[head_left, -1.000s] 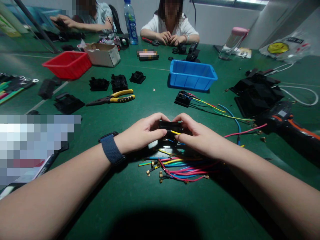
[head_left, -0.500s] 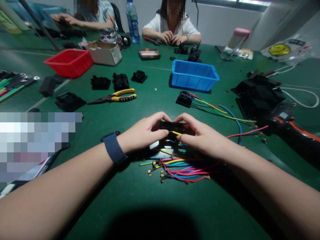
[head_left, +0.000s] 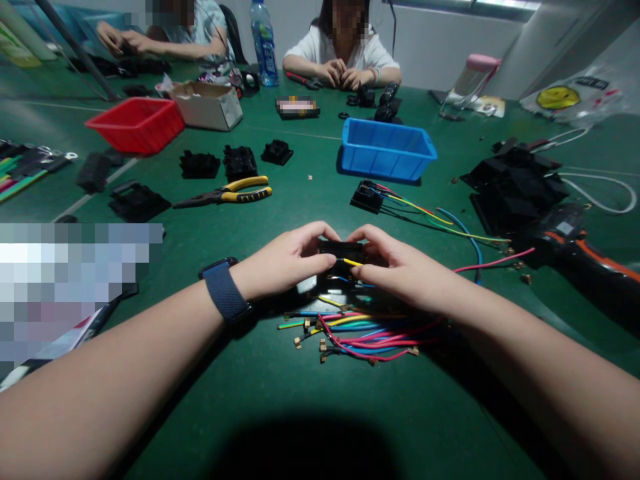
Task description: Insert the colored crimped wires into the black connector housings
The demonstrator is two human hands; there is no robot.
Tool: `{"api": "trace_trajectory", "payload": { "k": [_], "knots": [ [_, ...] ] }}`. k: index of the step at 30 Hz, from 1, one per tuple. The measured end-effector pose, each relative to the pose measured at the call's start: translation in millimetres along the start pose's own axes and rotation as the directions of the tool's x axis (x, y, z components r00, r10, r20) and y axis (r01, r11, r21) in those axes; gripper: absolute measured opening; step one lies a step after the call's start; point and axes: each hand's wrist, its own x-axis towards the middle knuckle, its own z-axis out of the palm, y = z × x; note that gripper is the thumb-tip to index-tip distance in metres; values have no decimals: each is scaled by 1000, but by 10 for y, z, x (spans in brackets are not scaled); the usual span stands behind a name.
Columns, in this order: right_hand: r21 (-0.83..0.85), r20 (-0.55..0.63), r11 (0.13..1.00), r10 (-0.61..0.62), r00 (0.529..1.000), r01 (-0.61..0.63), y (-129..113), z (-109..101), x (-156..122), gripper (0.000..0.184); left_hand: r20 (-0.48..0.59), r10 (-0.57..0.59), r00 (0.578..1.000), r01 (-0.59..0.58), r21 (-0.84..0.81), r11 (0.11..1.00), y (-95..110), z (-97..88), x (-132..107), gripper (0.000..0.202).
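Note:
Between my two hands is a black plastic housing (head_left: 343, 249), partly covered by my fingers. My left hand (head_left: 295, 259) grips its left side, thumb in front and fingers behind. On the other side my right hand (head_left: 393, 257) is closed on the housing, its thumb against a yellow wire (head_left: 352, 262) that runs along the front. A blue wire shows just below. Under my hands lies a bundle of coloured wires (head_left: 365, 333) with brass terminals on their ends. Past my fingers, a second black housing (head_left: 367, 197) has several wires coming out of it.
Yellow-handled pliers (head_left: 230, 193) lie at left, near several black housings (head_left: 240, 162). A blue bin (head_left: 390, 157), a red bin (head_left: 137, 130) and a cardboard box (head_left: 213, 110) stand farther back. At right is a black-and-orange power tool (head_left: 580, 253). Two people sit across the table.
Both hands keep their hold on the black housing, almost still. The whole view has shifted very slightly. Nothing has been let go or picked up.

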Motion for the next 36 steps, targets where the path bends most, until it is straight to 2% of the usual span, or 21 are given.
{"api": "trace_trajectory", "payload": {
  "k": [5,14,20,26,36],
  "knots": [
    [-65,3,998,2,1000,-1,-4,-42,8,34,14,7,1000,-7,16,1000,15,-12,4,25],
    [5,14,998,55,998,-55,31,-63,14,30,127,30,991,-35,39,999,5,-55,-19,42],
    [-15,23,999,44,999,-43,30,-67,11,30,99,9,995,-21,124,992,31,-29,-18,46],
    [-85,25,996,31,999,-28,-10,-73,-12,36,107,-8,994,-4,105,994,66,-7,-17,48],
    [-74,-44,996,40,998,-43,-29,7,-15,36,117,4,993,-11,60,998,52,-16,-23,49]
  ]
}}
